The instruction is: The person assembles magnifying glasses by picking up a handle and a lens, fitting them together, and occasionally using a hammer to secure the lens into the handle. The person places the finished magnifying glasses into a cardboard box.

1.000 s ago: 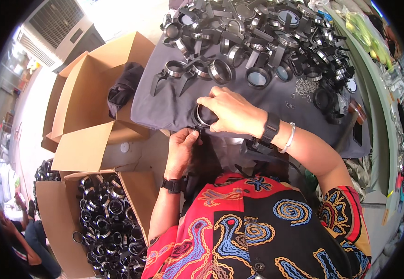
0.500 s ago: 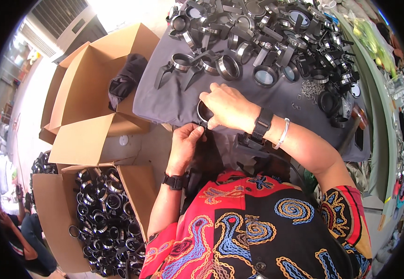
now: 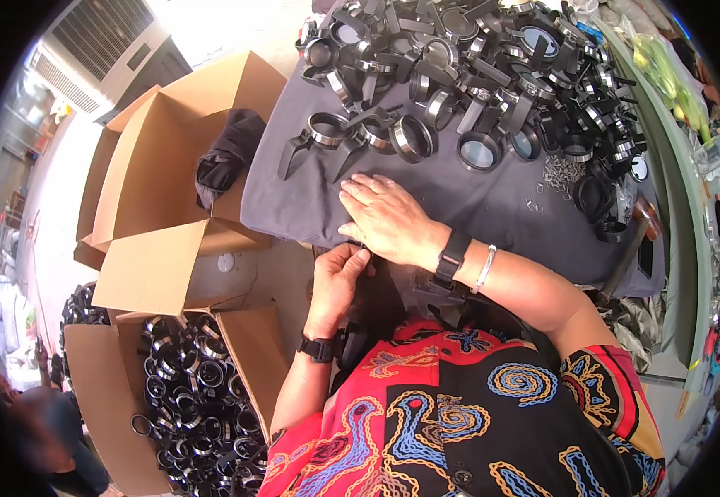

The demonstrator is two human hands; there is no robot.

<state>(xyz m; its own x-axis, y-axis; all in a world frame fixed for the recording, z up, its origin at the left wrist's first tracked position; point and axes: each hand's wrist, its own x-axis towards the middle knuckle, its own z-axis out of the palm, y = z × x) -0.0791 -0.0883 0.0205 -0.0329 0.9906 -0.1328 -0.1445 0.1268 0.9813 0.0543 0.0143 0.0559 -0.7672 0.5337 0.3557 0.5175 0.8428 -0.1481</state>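
Note:
My right hand (image 3: 394, 222) lies palm down at the table's near edge, fingers stretched out over the cloth. It covers the black ring-shaped part that showed beneath it a moment ago. Just left of it and lower, my left hand (image 3: 337, 277) pinches thumb against forefinger at the edge of that part; only a small dark bit shows there. Beyond my hands stand several like parts, black rings with a silver band and a flat handle, such as one ring part (image 3: 414, 138). Small metal clips (image 3: 563, 171) lie heaped to their right.
The table's grey cloth (image 3: 285, 203) carries a big pile of ring parts (image 3: 476, 62). A hammer (image 3: 647, 217) lies at the right edge. On the left stand an open carton (image 3: 153, 157) with dark cloth and another carton (image 3: 95, 381) full of ring parts. A person (image 3: 53, 431) is lower left.
My right hand has flattened and slid slightly left and down, covering the ring part that was partly visible. My left hand has shifted slightly down, still pinching. The whole view has shifted a little.

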